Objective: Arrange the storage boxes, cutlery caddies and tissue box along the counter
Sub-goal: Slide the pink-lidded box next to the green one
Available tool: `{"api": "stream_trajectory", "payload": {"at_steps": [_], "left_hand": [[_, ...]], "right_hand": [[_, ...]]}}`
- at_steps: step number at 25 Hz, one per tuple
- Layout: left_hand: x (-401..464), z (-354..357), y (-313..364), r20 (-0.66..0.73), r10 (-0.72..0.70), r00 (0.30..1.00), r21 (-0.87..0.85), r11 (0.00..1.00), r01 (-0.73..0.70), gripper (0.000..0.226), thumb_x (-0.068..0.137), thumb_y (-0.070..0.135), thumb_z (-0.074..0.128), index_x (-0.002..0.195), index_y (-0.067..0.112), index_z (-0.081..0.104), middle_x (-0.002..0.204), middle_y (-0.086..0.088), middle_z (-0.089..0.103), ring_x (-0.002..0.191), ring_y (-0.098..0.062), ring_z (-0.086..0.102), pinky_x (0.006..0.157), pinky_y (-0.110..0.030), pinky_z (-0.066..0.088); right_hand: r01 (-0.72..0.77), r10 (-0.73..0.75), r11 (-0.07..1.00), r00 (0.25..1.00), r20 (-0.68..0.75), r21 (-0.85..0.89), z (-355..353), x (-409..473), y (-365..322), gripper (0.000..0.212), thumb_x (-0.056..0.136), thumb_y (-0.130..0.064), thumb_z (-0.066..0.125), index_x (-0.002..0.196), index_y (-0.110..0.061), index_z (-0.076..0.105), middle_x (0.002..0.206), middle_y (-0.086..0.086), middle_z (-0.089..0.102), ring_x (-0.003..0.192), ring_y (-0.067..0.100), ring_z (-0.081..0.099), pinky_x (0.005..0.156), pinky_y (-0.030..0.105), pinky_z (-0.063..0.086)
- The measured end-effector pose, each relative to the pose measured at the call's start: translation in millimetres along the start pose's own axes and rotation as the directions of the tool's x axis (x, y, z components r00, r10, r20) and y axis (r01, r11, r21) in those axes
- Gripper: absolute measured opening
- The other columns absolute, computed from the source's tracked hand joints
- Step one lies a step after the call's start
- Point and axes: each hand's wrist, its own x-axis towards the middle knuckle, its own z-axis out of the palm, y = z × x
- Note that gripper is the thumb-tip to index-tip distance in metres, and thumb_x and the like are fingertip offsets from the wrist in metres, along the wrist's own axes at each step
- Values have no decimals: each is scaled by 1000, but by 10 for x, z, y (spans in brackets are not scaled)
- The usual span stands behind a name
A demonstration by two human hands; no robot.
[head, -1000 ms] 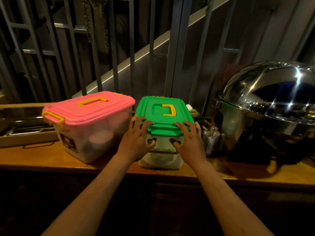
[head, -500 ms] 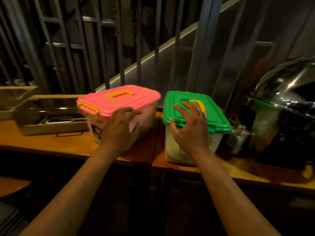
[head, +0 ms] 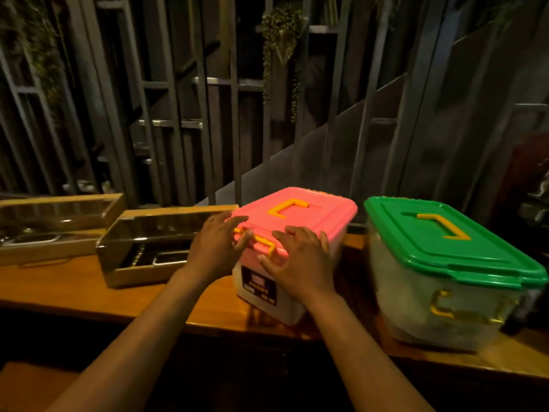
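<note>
Storage boxes are standing side by side on the wooden counter [head: 89, 289], near its front edge. The pink-lidded box [head: 300, 215] is sitting at the centre, turned slightly so that one corner is pointing toward the person; its clear body is carrying a dark label [head: 259, 285] on the near face, and a yellow handle [head: 286, 207] is lying flat in the lid. The left hand [head: 215, 248] is resting on the near left corner of the pink lid, fingers spread and extended, not curled around anything. The right hand [head: 300, 263] is pressing on the near right part of the same lid and on the wall below it, fingers likewise spread. A yellow latch [head: 263, 242] is showing between the two hands, which are apart but close together; neither is clamping the box. The green-lidded box [head: 445, 242] is standing just to the right of the pink one, with a narrow gap between them; it has a yellow lid handle and a yellow latch [head: 439, 304] on its near end. To the left of the pink box, two cutlery caddies of wood with dark transparent covers are lying on the counter: the nearer caddy [head: 142, 248] is just beside the left hand, and the farther caddy [head: 50, 227] is lying beyond it at the left edge. Metal railings [head: 178, 114] are rising behind the counter.
</note>
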Motion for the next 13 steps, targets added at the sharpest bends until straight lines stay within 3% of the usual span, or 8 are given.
{"api": "stream_trajectory", "payload": {"at_steps": [3, 6, 10, 13], "left_hand": [[172, 65, -136, 62, -67, 996, -180, 981, 77, 52, 92, 57, 48, 137, 33, 50, 151, -3, 41, 135, -28, 40, 103, -53, 42], [268, 165, -95, 81, -191, 978, -423, 882, 207, 55, 90, 52, 57, 139, 29, 49, 145, -6, 47, 123, -29, 52, 87, -43, 52], [185, 316, 142, 43, -290, 956, -414, 866, 281, 59, 78, 63, 61, 129, 33, 58, 135, -7, 48, 109, -30, 59, 84, -37, 52], [66, 339, 451, 76, -352, 933, -370, 859, 354, 70, 72, 69, 66, 132, 36, 55, 136, -9, 44, 113, -33, 56, 89, -39, 48]], "right_hand": [[-10, 7, 1000, 993, -119, -24, 131, -11, -11, 53, 79, -64, 48, 121, -33, 60, 133, -5, 57, 126, 22, 45, 112, 53, 26], [-7, 7, 1000, 993, -122, 1, 120, -10, 64, 49, 78, -60, 54, 120, -33, 61, 131, -7, 58, 124, 19, 46, 109, 52, 30], [52, -50, 999, 993, -108, 12, -71, -117, 354, 49, 77, -57, 57, 118, -31, 63, 130, -6, 60, 123, 22, 49, 106, 51, 34], [25, -28, 996, 999, -31, -84, -402, -278, 680, 55, 78, -65, 53, 125, -36, 58, 140, -11, 53, 137, 22, 38, 116, 52, 15]]}}
